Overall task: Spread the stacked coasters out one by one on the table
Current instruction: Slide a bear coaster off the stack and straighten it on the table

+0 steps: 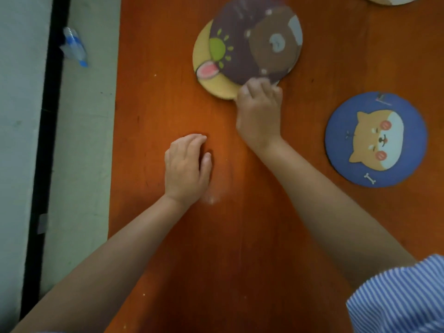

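Note:
A round brown coaster with a bear and a green sun (254,42) lies shifted to the right on top of a yellow coaster with a pink ear (206,75). My right hand (260,111) pinches the near edge of the brown coaster, fingers curled on it. A blue coaster with an orange dog face (376,139) lies flat by itself to the right. My left hand (186,167) rests palm down on the orange table (240,236), fingers loosely bent and holding nothing.
The edge of another coaster (391,0) shows at the top right corner. The table's left edge runs down the frame; beyond it is grey floor with a plastic bottle (74,46). A striped blue sleeve (403,299) fills the bottom right.

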Demonstrator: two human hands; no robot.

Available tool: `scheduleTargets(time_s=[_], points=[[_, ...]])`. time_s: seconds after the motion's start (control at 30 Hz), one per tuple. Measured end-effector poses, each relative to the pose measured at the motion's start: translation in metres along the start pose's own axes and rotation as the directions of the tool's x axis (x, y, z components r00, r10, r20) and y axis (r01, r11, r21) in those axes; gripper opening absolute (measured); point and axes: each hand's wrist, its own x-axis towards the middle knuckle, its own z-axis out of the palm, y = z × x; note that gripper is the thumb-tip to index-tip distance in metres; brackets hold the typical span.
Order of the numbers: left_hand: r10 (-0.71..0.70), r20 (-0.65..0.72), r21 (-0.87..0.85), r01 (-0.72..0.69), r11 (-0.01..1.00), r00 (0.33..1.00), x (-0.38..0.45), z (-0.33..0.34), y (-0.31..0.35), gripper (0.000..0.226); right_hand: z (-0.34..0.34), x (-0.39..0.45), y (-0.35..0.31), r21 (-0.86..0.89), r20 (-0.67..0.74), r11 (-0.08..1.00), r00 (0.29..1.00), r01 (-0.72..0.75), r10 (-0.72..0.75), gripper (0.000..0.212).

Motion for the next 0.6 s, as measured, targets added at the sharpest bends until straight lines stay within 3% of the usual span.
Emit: scheduleTargets(time_s=[0.13,0.3,0.47,0.53,0.6], points=[[-0.184,-0.098,-0.235,0.157,0.959,0.978,-0.003,-0.011,-0.001,0.040,-0.018,-0.079,-0.020,0.021,0.055,1.000,0.998,-0.012,0.010,0.012],[-0.462,0.016,-0.401,0.429,0.809,0.887,-0.028,-0.010,0.004,0.057,-0.036,-0.140,-0.039,0.069,0.077,0.997,0.997,-0.016,0.011,0.016],[-0.392,0.042,-0.309,0.385,0.870,0.919,-0.046,-0.011,0.002,0.046,-0.056,-0.152,-0.036,0.128,0.141,0.990,0.989,-0.051,0.033,0.013],[-0.365,0.019,-0.246,0.359,0.901,0.931,-0.042,-0.014,-0.002,0.047,-0.062,-0.131,-0.023,0.015,0.327,0.993,0.939,-0.115,0.104,0.040],[-0.311,-0.012,-0.172,0.304,0.937,0.950,-0.042,-0.015,-0.002,0.045,-0.064,-0.111,-0.014,-0.096,0.532,0.993,0.840,-0.064,0.105,0.054]])
